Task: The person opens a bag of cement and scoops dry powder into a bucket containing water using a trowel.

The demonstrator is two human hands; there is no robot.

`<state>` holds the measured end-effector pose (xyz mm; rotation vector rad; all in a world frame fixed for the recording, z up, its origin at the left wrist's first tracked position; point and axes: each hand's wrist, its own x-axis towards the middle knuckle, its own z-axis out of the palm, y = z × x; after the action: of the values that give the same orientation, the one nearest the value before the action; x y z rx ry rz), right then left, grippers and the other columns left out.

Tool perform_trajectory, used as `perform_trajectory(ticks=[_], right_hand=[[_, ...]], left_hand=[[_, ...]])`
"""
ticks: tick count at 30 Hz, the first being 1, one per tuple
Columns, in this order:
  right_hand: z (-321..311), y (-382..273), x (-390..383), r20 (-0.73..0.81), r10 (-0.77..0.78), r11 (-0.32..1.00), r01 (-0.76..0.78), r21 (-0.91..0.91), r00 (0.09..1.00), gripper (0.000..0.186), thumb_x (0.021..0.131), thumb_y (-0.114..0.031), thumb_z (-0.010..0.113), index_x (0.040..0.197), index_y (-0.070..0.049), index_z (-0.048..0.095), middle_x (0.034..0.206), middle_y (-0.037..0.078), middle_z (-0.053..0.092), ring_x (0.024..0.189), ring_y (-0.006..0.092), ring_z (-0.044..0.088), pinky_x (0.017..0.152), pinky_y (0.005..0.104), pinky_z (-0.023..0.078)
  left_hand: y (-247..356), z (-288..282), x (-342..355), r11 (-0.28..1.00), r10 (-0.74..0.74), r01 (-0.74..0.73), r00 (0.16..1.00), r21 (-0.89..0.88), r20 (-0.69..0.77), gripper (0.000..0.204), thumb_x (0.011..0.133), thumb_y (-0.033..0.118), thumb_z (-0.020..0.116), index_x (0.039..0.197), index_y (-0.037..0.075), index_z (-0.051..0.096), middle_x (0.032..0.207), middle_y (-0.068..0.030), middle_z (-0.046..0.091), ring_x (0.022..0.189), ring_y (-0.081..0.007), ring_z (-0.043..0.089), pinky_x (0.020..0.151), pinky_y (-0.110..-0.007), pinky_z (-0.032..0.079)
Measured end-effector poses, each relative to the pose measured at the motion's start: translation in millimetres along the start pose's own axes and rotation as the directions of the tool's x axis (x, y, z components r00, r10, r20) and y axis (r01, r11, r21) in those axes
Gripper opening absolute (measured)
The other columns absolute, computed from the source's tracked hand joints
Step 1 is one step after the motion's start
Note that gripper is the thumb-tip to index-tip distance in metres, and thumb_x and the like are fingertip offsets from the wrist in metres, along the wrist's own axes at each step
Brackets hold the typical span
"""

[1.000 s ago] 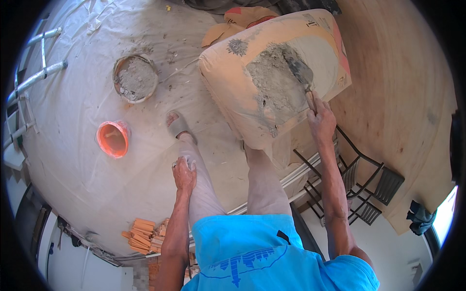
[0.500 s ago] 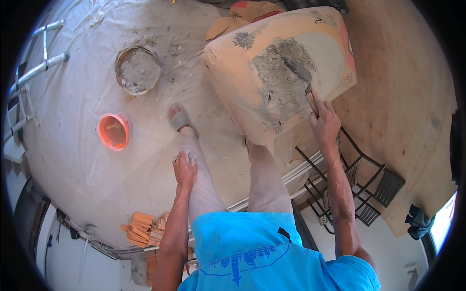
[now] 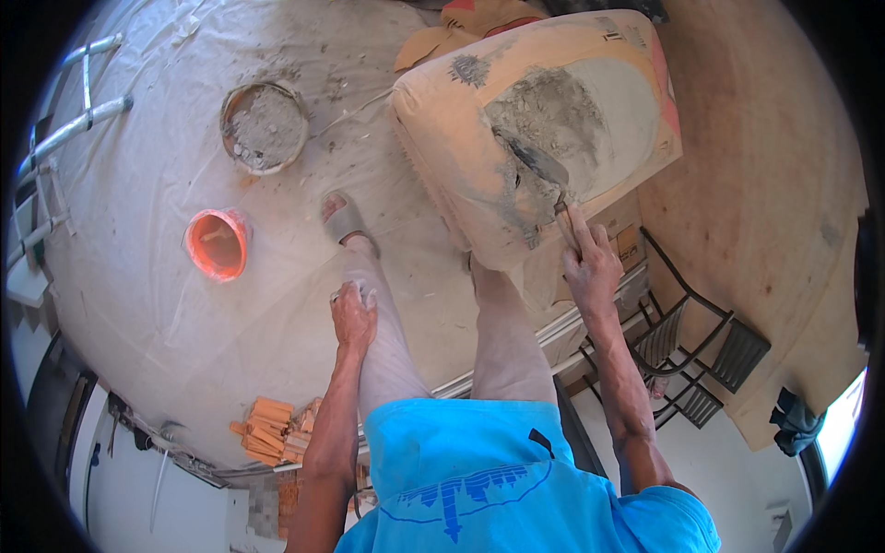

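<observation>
A trowel is gripped by its handle in my right hand. Its dusty blade lies over the near left edge of the torn opening in a large paper bag. Grey, cement-like powder shows through that opening, loose and clumpy on the left and smoother on the right. My left hand rests against my left leg with its fingers curled in. Whitish dust coats the fingers, and whatever they may hold is hidden.
A round container of lumpy grey material stands left of the bag, with an orange bucket nearer me. Plastic sheeting covers the floor. Orange blocks lie at lower left. Dark chairs stand right, near a wooden board.
My right hand has drawn the trowel toward me and slightly left, from the middle of the powder to the opening's near left edge. My left hand has stayed by my leg.
</observation>
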<state>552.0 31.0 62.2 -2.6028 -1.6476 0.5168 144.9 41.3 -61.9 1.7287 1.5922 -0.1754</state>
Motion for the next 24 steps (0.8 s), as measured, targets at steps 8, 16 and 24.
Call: perform_trajectory(ticks=[8, 16, 24], right_hand=[[3, 6, 17, 0.012, -0.005, 0.997, 0.006, -0.077, 1.000, 0.075, 0.079, -0.002, 0.067, 0.147, -0.030, 0.057, 0.089, 0.008, 0.059, 0.077, 0.0304, 0.066, 0.067, 0.0446, 0.055], [-16, 31, 13, -0.013, 0.049, 0.992, -0.050, -0.114, 0.999, 0.070, 0.080, -0.009, 0.067, 0.146, -0.029, 0.058, 0.090, 0.009, 0.059, 0.079, 0.0300, 0.067, 0.069, 0.0446, 0.056], [-43, 35, -41, 0.063, 0.041, 0.997, -0.037, -0.062, 0.997, 0.072, 0.078, -0.005, 0.068, 0.145, -0.029, 0.059, 0.088, 0.008, 0.058, 0.079, 0.0288, 0.067, 0.068, 0.0410, 0.056]], left_hand=[[5, -3, -1, 0.998, -0.046, 0.046, 0.999, 0.041, 0.013, 0.028, 0.092, 0.019, 0.069, 0.107, -0.004, 0.068, 0.108, -0.0236, 0.067, 0.102, -0.0440, 0.062, 0.096, -0.051, 0.044], [6, -1, -5, 0.999, -0.029, 0.029, 1.000, 0.034, -0.003, 0.027, 0.091, 0.018, 0.070, 0.107, -0.004, 0.068, 0.109, -0.0229, 0.068, 0.102, -0.0436, 0.062, 0.095, -0.050, 0.045], [3, 1, -5, 0.999, -0.033, 0.033, 0.999, 0.035, 0.009, 0.028, 0.091, 0.017, 0.070, 0.107, -0.005, 0.067, 0.111, -0.0235, 0.068, 0.103, -0.0438, 0.062, 0.096, -0.050, 0.045]])
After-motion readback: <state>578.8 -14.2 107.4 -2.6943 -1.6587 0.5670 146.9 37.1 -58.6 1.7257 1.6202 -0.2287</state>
